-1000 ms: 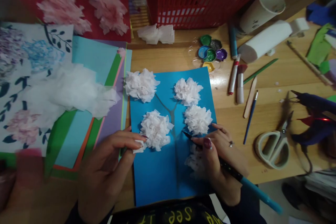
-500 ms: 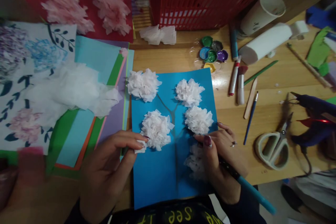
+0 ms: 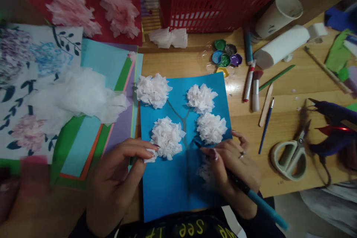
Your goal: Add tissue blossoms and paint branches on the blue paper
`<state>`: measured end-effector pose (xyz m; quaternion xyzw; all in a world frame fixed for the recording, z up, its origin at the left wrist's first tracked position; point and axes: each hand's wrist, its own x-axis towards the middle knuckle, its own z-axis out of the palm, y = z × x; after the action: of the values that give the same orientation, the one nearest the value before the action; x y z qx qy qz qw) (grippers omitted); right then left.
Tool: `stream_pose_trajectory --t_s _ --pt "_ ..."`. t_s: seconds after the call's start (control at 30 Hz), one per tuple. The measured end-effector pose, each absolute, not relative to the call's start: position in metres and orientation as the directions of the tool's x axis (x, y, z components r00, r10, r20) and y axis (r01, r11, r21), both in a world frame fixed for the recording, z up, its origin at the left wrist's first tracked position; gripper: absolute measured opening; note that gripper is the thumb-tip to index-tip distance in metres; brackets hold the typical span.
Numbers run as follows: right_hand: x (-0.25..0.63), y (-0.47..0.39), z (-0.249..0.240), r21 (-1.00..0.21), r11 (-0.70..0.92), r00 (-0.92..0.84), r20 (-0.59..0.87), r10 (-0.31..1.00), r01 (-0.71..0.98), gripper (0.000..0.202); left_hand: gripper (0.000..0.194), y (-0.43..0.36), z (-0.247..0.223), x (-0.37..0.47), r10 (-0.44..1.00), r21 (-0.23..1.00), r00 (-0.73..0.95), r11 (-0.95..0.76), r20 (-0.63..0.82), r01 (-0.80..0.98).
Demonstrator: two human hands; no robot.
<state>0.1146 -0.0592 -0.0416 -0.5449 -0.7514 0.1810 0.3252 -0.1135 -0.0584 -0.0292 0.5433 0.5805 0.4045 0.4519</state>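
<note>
A blue sheet of paper point(image 3: 164, 182) lies before me, with a dark forked tree trunk point(image 3: 186, 148) drawn up its middle. Several white crumpled tissue-paper flowers point(image 3: 167, 137) sit on its two sides. Between its thumb and fingers, my left hand point(image 3: 119, 173) pinches a small white piece of paper point(image 3: 150, 155) beside the lower-left flower. A pen point(image 3: 259, 202) with a black and teal barrel is gripped in my right hand point(image 3: 232, 167). Its tip points at the blue sheet just right of the trunk. The lowest right flower point(image 3: 206, 174) is partly covered by my right hand.
Left lie stacked coloured papers point(image 3: 75, 148) with white tissue point(image 3: 86, 93) on top. A red basket point(image 3: 206, 11) stands behind a paint palette point(image 3: 224, 58). Rightward are scissors point(image 3: 291, 160), brushes point(image 3: 256, 95), a paper cup point(image 3: 281, 15) and a glue gun point(image 3: 331, 115).
My right hand has shifted a little to the left with the pen, bringing the tip nearer the trunk. My left hand stays nearly in place, still pinching the small white paper.
</note>
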Motion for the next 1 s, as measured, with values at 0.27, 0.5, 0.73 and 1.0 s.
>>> stream_pose_trajectory --t_s 0.27,0.5,0.73,1.0 --pt "0.117 -0.0561 -0.042 -0.614 0.284 -0.097 0.319 0.943 0.736 0.017 0.017 -0.0615 -0.0301 -0.115 0.997 0.966 -0.01 0.08 -0.08 0.245" --pt "0.1165 -0.0571 -0.0388 -0.61 0.314 -0.152 0.302 0.941 0.727 0.018 0.019 -0.0604 -0.0279 -0.1138 0.997 0.965 0.005 0.068 -0.071 0.254" --pt "0.1133 -0.0587 -0.0384 -0.646 0.377 -0.273 0.26 0.926 0.664 0.018 0.018 -0.0601 -0.0275 -0.1136 0.997 0.962 -0.004 0.08 -0.082 0.259" --pt "0.1131 -0.059 -0.0349 -0.619 0.409 -0.269 0.311 0.911 0.671 0.018 0.019 -0.0587 -0.0272 -0.1138 0.998 0.967 0.022 0.056 -0.063 0.25"
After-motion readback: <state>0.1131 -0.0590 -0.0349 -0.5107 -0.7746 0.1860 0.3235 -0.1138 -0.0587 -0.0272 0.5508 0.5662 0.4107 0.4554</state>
